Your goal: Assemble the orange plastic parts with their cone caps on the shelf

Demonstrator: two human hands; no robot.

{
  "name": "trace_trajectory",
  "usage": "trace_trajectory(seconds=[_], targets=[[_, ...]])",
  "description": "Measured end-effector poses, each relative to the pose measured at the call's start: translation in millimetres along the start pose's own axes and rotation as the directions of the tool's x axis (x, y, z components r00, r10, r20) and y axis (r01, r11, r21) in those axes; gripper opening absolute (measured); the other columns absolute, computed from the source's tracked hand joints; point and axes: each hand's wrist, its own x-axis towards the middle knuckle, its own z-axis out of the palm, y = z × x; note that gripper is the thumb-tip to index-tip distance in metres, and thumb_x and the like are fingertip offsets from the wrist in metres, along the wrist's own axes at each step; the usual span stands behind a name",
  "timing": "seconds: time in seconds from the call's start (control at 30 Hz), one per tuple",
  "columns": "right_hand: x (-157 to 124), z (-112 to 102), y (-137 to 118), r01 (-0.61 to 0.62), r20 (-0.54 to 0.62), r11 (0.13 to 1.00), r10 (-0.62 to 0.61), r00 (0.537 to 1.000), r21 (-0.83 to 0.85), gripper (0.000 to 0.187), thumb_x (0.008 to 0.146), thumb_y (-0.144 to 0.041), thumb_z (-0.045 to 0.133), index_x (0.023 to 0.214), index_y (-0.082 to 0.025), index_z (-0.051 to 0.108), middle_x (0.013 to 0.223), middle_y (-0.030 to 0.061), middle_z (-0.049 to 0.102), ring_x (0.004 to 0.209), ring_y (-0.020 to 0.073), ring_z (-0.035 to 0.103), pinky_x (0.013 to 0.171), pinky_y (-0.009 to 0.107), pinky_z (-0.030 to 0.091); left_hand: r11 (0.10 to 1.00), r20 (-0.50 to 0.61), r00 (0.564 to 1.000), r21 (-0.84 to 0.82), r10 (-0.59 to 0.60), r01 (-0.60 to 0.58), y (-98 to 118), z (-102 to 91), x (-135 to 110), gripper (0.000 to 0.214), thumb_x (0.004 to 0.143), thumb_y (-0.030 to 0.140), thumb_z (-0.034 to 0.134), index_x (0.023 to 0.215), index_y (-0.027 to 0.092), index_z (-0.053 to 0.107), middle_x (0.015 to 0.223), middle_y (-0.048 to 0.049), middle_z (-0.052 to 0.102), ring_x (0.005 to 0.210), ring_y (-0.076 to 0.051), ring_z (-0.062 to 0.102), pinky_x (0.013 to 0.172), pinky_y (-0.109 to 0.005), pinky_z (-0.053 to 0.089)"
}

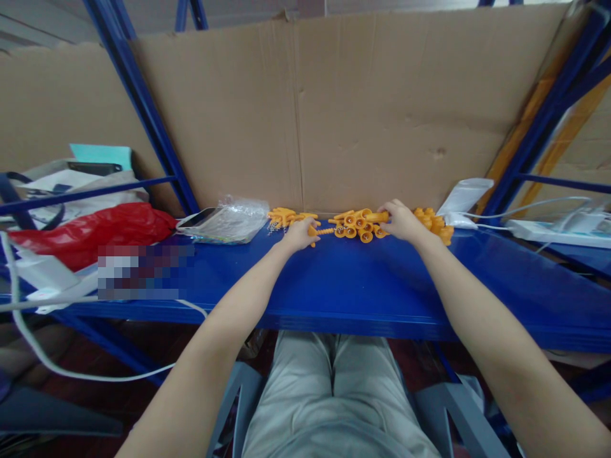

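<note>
Small orange plastic parts lie in a row at the back of a blue shelf point(344, 280), against a cardboard wall. My left hand point(300, 234) is closed on a thin ribbed orange rod point(324, 231) that sticks out to its right. My right hand point(401, 221) is curled over an orange piece at the edge of a cluster of orange caps point(359, 226). More orange parts lie at the left point(284, 217) and behind my right wrist point(436, 224).
A clear plastic bag point(229, 219) with a phone beside it lies left of the parts. A red bag point(95, 232) and white cables sit far left. A white pouch point(465, 194) and a power strip point(548, 229) are at the right. Blue rack posts flank the cardboard point(334, 108).
</note>
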Motion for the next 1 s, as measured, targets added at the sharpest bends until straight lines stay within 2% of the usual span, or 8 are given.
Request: trace_trajectory(seconds=[0.13, 0.37, 0.8, 1.0], targets=[[2.2, 8.4, -19.3, 0.105, 0.039, 0.992, -0.108, 0.993, 0.069, 0.032, 0.07, -0.015, 0.065, 0.102, -0.02, 0.068, 0.101, 0.0085, 0.06, 0.092, 0.0247, 0.062, 0.086, 0.038, 0.053, 1.0, 0.012, 1.0, 0.018, 0.0, 0.0, 1.4, 0.0, -0.7, 0.029, 0.074, 0.018, 0.078, 0.098, 0.018, 0.062, 0.079, -0.002, 0.067, 0.089, -0.024, 0.069, 0.083, -0.033, 0.051], [-0.6, 17.6, -28.3, 0.133, 0.072, 0.987, -0.14, 0.988, 0.093, 0.033, 0.07, -0.013, 0.064, 0.101, -0.021, 0.068, 0.099, 0.0063, 0.06, 0.087, 0.022, 0.062, 0.081, 0.035, 0.053, 1.0, -0.004, 1.0, 0.003, 0.014, -0.014, -0.7, 1.7, 0.8, 0.028, 0.072, 0.018, 0.078, 0.094, 0.02, 0.062, 0.077, -0.001, 0.067, 0.089, -0.023, 0.069, 0.083, -0.032, 0.051], [-0.8, 17.4, -30.5, 0.117, 0.052, 0.986, -0.124, 0.991, 0.12, 0.036, 0.072, -0.014, 0.066, 0.107, -0.02, 0.068, 0.105, 0.0088, 0.065, 0.092, 0.0236, 0.066, 0.088, 0.04, 0.055, 0.999, -0.021, 0.999, -0.024, 0.026, -0.027, -3.5, 5.3, 1.6, 0.029, 0.071, 0.018, 0.078, 0.093, 0.02, 0.061, 0.078, -0.0001, 0.067, 0.087, -0.022, 0.068, 0.082, -0.031, 0.051], [-2.0, 25.3, -36.9, 0.012, 0.076, 0.96, -0.034, 0.997, 0.28, 0.039, 0.075, -0.025, 0.075, 0.113, -0.019, 0.066, 0.107, 0.0103, 0.069, 0.091, 0.0235, 0.069, 0.085, 0.042, 0.058, 0.996, -0.021, 0.998, -0.054, 0.066, -0.067, -1.3, 8.4, 1.7, 0.027, 0.072, 0.017, 0.078, 0.094, 0.019, 0.062, 0.079, 0.0001, 0.066, 0.083, -0.02, 0.067, 0.08, -0.03, 0.05]])
